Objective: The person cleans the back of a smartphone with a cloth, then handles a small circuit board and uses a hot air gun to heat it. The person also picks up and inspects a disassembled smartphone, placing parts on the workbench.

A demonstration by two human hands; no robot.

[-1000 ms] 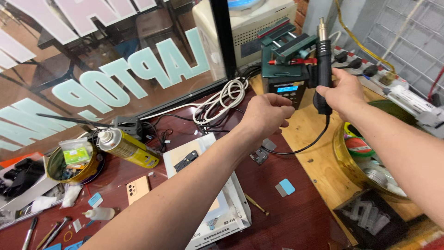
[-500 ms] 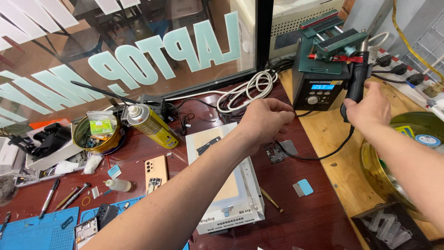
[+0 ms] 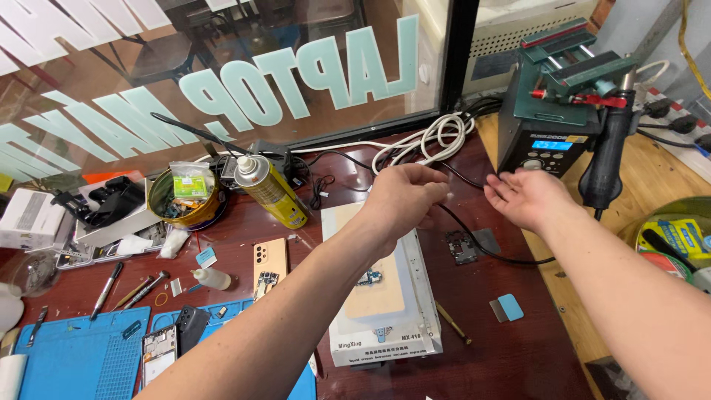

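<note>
Left hand [image 3: 404,198], right hand [image 3: 527,198], both empty

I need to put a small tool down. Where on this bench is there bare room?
Bare dark wood lies between the white heating plate, the small circuit board and the blue scraper. The left side, around the tin, spray can and blue mat, is crowded.

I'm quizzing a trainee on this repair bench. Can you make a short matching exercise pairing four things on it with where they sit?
Things:
1. spray can
2. hot air handle
3. small circuit board
4. blue mat

Places:
A. lower left corner
B. hanging beside the station with the lit display
C. next to the round tin
D. under the two hands

Pairs: 1-C, 2-B, 3-D, 4-A
</note>
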